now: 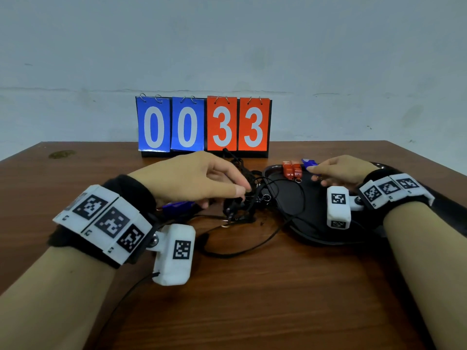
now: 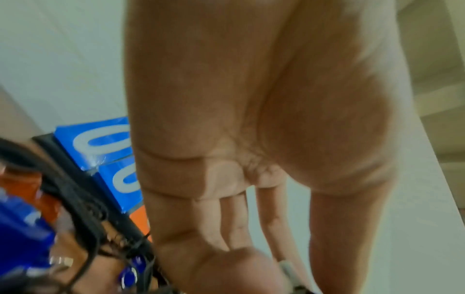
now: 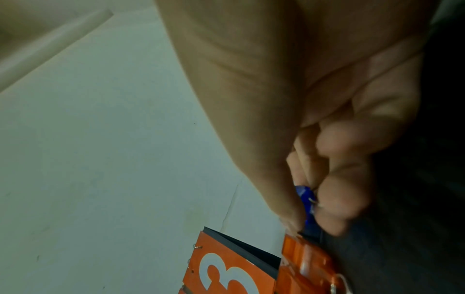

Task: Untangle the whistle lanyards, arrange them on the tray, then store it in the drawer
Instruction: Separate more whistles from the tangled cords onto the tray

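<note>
right hand [image 1: 338, 173] pinches blue whistle [image 1: 309, 163] at far rim of black tray [image 1: 290, 198], beside orange whistles [image 1: 292, 169]. left hand [image 1: 192, 178] pinches black cord tangle [image 1: 242, 198] just left of tray. cords limp, snag-prone; whistles light, hard: hold bodies. bench [image 1: 252, 299] open near tray.

Whistles [image 1: 292, 170] on tray [image 1: 298, 223], cord tangle [image 1: 242, 198] left, scoreboard [image 1: 203, 125] behind

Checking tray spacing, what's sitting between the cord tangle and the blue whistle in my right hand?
Head view: two orange whistles at the tray's far edge.
</note>
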Available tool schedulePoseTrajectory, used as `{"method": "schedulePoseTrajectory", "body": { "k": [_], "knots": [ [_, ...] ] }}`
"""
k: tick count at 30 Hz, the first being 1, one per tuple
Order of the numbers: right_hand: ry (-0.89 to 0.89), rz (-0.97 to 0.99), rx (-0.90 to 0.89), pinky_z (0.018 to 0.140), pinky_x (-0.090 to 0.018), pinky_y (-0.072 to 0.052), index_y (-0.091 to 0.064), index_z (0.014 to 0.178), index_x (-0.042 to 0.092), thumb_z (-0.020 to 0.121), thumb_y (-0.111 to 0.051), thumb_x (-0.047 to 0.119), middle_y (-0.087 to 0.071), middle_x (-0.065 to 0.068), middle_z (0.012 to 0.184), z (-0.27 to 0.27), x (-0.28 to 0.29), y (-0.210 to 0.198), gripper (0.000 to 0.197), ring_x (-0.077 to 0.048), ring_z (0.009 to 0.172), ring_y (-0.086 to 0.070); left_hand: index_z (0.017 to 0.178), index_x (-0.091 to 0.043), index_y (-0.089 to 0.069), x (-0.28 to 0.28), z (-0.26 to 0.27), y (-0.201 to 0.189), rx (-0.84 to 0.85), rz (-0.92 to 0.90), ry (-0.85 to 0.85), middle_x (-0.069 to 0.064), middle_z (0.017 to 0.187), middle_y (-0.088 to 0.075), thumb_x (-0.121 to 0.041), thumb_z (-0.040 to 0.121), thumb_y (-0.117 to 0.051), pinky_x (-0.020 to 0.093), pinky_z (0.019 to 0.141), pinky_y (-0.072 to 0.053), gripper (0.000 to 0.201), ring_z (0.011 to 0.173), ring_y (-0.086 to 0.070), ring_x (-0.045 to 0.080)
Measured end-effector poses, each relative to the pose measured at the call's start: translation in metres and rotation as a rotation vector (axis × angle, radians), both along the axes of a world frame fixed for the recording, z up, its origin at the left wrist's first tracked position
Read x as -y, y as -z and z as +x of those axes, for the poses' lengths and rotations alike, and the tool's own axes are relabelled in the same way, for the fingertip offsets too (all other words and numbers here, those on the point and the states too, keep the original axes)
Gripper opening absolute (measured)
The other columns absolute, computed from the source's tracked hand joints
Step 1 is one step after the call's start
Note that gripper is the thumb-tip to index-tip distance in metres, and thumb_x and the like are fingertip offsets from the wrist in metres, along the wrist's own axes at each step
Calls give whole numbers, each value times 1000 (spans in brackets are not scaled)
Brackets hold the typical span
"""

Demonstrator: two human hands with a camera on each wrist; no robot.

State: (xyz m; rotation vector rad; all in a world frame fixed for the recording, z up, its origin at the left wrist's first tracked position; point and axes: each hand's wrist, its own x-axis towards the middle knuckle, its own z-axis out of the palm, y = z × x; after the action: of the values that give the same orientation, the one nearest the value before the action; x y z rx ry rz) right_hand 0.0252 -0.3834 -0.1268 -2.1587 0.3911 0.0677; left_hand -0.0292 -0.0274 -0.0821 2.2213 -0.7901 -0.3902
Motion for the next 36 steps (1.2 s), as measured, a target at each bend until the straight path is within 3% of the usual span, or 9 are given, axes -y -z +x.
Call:
{"method": "schedulePoseTrajectory", "body": {
  "k": [3, 5, 8, 14, 18, 24, 28, 33, 36],
  "knots": [
    [-4, -103, -16, 44, -21, -37, -76, 88, 8, 87, -74, 44, -66, 0, 58, 1, -2, -1, 36, -13, 44, -48, 106, -25, -78, 7, -1, 6, -111, -194, -15, 4, 101, -77, -35, 88, -75, 23, 61, -53, 21, 82, -71, 17],
    [0, -123, -13, 40, -19, -37, -77, 87, 9, 86, -74, 43, -64, 0, 57, 1, -3, 0, 35, -12, 42, -47, 104, -21, -80, 11, -1, 11, -200, -265, -11, 13, 100, -76, -37, 81, -78, 24, 60, -54, 28, 82, -67, 25],
    [5, -110, -14, 39, -19, -36, -77, 88, 9, 86, -75, 44, -63, 0, 58, 2, -2, 1, 35, -12, 43, -46, 104, -15, -79, 14, 2, 15, -299, -333, -11, 9, 93, -76, -26, 85, -75, 20, 58, -56, 23, 78, -69, 18],
    [8, 85, -4, 39, -15, -42, -72, 109, 7, 93, -69, 32, -78, 1, 97, 8, 1, 4, 30, -6, 56, -58, 105, -13, -79, 16, 3, 18, -324, -346, -4, 11, 100, -74, -26, 84, -75, 20, 60, -57, 26, 77, -70, 15],
    [9, 114, -7, 44, -20, -41, -64, 118, 8, 98, -62, 34, -79, 1, 102, 10, 2, 3, 33, -9, 66, -64, 105, -14, -79, 16, 2, 17, -326, -344, -5, 20, 106, -72, -31, 79, -76, 20, 60, -57, 31, 77, -69, 15],
    [27, 10, -47, 47, -19, -42, -72, 101, 11, 96, -65, 38, -79, 4, 93, 8, -2, 2, 29, -10, 62, -55, 104, -17, -80, 17, 2, 17, -325, -325, 7, 11, 98, -73, -31, 81, -76, 21, 62, -57, 27, 77, -70, 15],
    [41, -48, -63, 37, -14, -38, -75, 98, 5, 95, -66, 37, -67, -8, 92, 10, -2, 3, 34, -11, 52, -45, 105, -16, -79, 16, 2, 16, -321, -316, 7, 11, 98, -73, -31, 82, -76, 21, 62, -57, 28, 78, -69, 16],
    [65, -137, -57, 35, -14, -33, -66, 79, 10, 95, -63, 43, -58, 3, 51, 9, -5, 0, 37, -7, 34, -42, 106, -13, -78, 17, 1, 16, -326, -349, -2, 12, 95, -72, -28, 82, -75, 21, 62, -58, 29, 77, -69, 15],
    [95, -131, -43, 35, -15, -30, -59, 75, 12, 94, -63, 47, -49, 1, 52, 9, -4, 0, 40, -10, 36, -36, 109, -10, -76, 18, 1, 16, -326, -388, -18, 4, 87, -74, -24, 85, -73, 20, 62, -58, 28, 76, -70, 13]
  ]
}}
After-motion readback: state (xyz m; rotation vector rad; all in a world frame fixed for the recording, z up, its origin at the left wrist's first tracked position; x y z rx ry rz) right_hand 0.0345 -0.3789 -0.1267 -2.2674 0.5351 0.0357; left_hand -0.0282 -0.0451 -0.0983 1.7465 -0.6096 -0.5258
